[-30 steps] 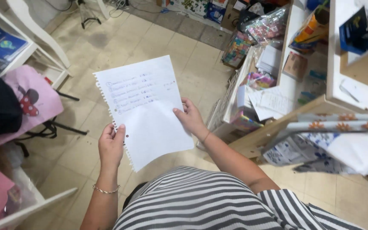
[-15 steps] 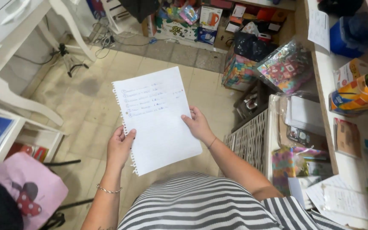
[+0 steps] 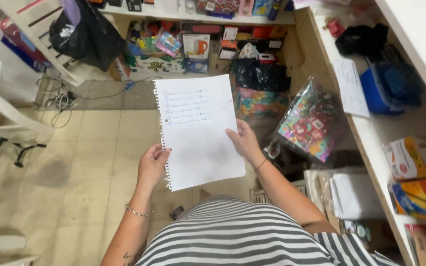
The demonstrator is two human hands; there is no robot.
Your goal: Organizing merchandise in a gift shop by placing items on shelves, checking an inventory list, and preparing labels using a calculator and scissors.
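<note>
Torn-out notebook sheet (image 3: 198, 130) sits mid-frame, pinched at its edges by left hand (image 3: 152, 166) and right hand (image 3: 245, 142), seemingly being read.

I am seeing a black-and-white striped knit top (image 3: 252, 236), a thin silver chain bracelet (image 3: 138, 213) and a dark thin wrist band (image 3: 261, 164).

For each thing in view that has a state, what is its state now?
Sheet of paper: flat, upright, held at both side edges.
Left hand: gripping the torn spiral edge.
Right hand: gripping the other edge.
Black bag: hanging.
Clear packet: leaning against the shelf.
</note>
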